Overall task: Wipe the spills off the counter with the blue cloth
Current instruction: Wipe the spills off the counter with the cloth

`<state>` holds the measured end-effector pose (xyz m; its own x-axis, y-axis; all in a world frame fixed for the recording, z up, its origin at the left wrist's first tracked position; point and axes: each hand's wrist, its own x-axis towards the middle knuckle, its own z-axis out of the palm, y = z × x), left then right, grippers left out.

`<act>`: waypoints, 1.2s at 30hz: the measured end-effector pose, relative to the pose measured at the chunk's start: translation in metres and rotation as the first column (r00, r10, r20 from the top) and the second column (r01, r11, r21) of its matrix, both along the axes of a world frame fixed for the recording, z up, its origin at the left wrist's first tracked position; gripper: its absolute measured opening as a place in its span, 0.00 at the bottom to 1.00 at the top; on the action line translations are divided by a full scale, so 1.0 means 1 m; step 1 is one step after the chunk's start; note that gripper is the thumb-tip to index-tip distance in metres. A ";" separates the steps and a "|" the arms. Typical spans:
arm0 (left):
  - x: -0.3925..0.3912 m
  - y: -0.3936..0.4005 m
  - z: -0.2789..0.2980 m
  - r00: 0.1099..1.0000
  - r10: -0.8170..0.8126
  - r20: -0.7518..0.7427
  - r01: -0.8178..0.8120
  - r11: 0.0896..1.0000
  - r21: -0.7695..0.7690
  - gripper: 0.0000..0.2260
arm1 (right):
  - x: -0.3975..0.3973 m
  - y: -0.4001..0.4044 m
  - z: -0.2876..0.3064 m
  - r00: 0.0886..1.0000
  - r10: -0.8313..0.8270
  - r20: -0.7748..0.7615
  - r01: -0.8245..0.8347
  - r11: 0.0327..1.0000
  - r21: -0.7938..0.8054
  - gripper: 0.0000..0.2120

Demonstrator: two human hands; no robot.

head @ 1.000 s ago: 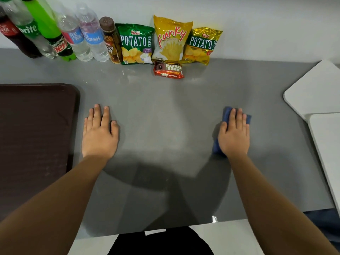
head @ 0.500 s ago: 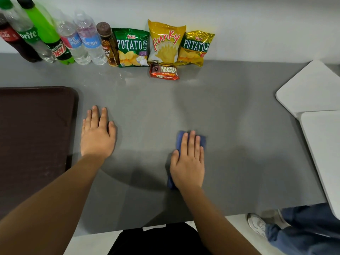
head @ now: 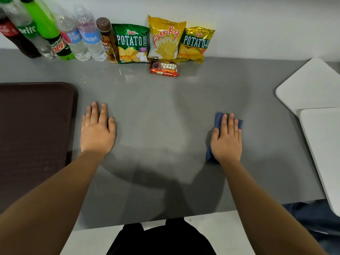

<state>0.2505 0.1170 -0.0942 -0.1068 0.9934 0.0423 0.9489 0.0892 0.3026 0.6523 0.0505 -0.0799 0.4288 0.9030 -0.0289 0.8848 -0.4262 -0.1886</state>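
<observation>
The blue cloth (head: 219, 120) lies flat on the grey counter (head: 158, 111), right of centre. My right hand (head: 227, 140) presses palm-down on it and covers most of it; blue edges show past the fingertips and at the left of the wrist. My left hand (head: 97, 131) rests flat on the bare counter, fingers together, just right of the dark tray. A faint dull smear shows on the counter between the hands; no distinct spill can be made out.
A dark brown tray (head: 35, 129) fills the left side. Several drink bottles (head: 73, 34), chip bags (head: 165, 39) and a red snack bar (head: 163, 68) line the back wall. Two white boards (head: 312, 85) lie at the right. Another person's jeans (head: 312, 218) show past the counter's front edge.
My right hand slid the cloth left to the counter's middle, then back right to roughly where it began. The left hand stayed in place.
</observation>
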 end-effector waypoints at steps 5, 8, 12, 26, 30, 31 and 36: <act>-0.001 0.001 -0.006 1.000 0.001 -0.013 -0.001 1.000 0.018 0.28 | -0.010 -0.051 0.000 0.997 -0.078 -0.001 0.078 0.994 -0.078 0.30; 0.000 0.002 -0.007 1.000 0.003 -0.011 -0.003 1.000 0.015 0.29 | -0.041 -0.077 0.003 0.997 -0.074 0.001 0.074 0.992 -0.105 0.31; -0.001 0.002 -0.007 1.000 0.005 0.000 -0.005 1.000 0.002 0.28 | -0.087 -0.090 0.000 0.999 0.032 0.000 -0.032 0.995 -0.095 0.31; 0.002 0.001 0.003 1.000 -0.010 0.000 0.010 1.000 -0.020 0.26 | -0.029 0.007 0.003 0.989 0.142 -0.049 -0.145 0.988 -0.049 0.30; 0.003 0.002 0.013 1.000 -0.008 0.010 0.008 1.000 -0.015 0.25 | -0.006 -0.019 0.006 0.996 0.081 -0.041 -0.083 0.995 -0.062 0.30; 0.004 0.000 0.017 1.000 -0.011 0.021 0.011 1.000 0.011 0.23 | -0.006 -0.030 0.007 0.995 0.084 -0.047 -0.087 0.994 -0.072 0.30; 0.008 -0.020 0.035 0.998 -0.046 0.048 0.037 0.984 0.171 0.16 | -0.047 -0.091 0.004 0.986 0.166 -0.019 -0.167 0.982 -0.088 0.30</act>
<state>0.2587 0.0971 -0.0591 -0.0721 0.9757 0.2068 0.9336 -0.0070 0.3584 0.6049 -0.0402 -0.0757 0.2719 0.9553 -0.1161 0.9427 -0.2886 -0.1674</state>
